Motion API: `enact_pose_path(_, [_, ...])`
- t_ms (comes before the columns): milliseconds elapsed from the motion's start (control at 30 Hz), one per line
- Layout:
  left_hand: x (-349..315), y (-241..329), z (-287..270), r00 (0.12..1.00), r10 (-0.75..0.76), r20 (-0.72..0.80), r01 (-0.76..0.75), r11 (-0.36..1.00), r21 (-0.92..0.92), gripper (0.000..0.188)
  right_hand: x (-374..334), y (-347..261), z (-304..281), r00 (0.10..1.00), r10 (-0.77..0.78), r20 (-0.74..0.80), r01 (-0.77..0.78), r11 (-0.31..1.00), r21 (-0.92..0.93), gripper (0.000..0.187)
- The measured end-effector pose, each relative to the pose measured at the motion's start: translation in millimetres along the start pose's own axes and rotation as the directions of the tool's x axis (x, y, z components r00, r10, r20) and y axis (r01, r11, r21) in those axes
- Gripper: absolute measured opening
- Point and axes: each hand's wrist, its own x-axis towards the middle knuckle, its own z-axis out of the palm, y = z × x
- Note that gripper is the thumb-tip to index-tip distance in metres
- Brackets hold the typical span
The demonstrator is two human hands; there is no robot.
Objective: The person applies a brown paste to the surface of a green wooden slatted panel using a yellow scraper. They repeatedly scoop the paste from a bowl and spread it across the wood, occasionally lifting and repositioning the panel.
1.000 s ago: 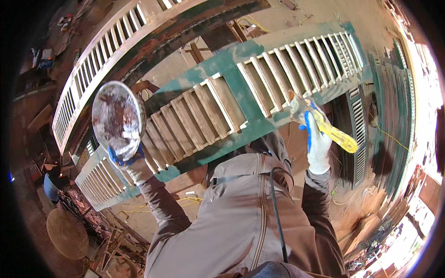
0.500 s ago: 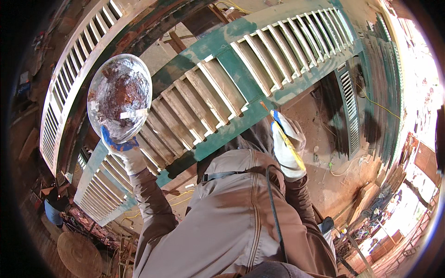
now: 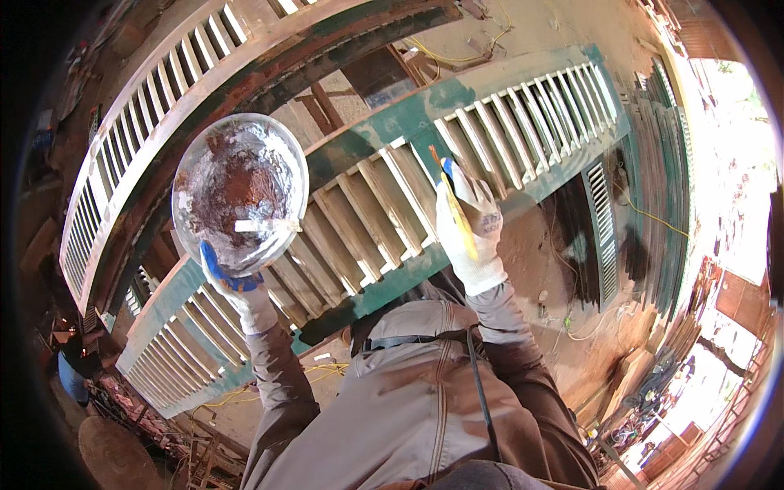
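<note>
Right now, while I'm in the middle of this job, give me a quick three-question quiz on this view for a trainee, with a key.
1. Which thing does the left hand hold?
A) a hammer
B) a round bowl
C) a paint roller

2. True or false: the right hand is empty.

3. Fill in the colour: the frame of the slatted panel nearest the hands shows ____ paint, with paler patches.

Key:
1. B. The left hand grips it near the lower edge, thumb over the rim.
2. False. It holds a yellow-handled tool, tip pointing away from the wearer.
3. Green.
</note>
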Motion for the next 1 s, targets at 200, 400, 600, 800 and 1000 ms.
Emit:
enact_pose_path(200, [-12,6,7,0.999,0.045,-0.023,-0.041,0.983,0.18,0.063,36,-13,18,0.964,0.225,0.143,-0.236,0.97,0.064,0.038])
enact_pose_path(400, [-15,-9,-8,0.993,-0.108,-0.05,0.102,0.988,-0.114,0.061,62,-28,35,0.923,0.271,0.272,-0.147,0.905,-0.4,0.051])
enact_pose_path(600, [-20,-21,-14,0.999,-0.012,-0.047,0.019,0.987,0.162,0.062,44,-30,31,0.922,0.111,0.372,0.058,0.908,-0.416,0.048])
enact_pose_path(800, [-25,-42,-29,0.991,0.132,-0.013,-0.121,0.94,0.32,0.062,40,-3,18,0.996,0.001,0.089,0.01,0.992,-0.123,0.035])
enact_pose_path(1000, [-20,-49,-37,0.954,0.289,0.086,-0.299,0.873,0.384,0.068,49,-10,27,0.99,-0.023,0.138,0.051,0.979,-0.198,0.049])
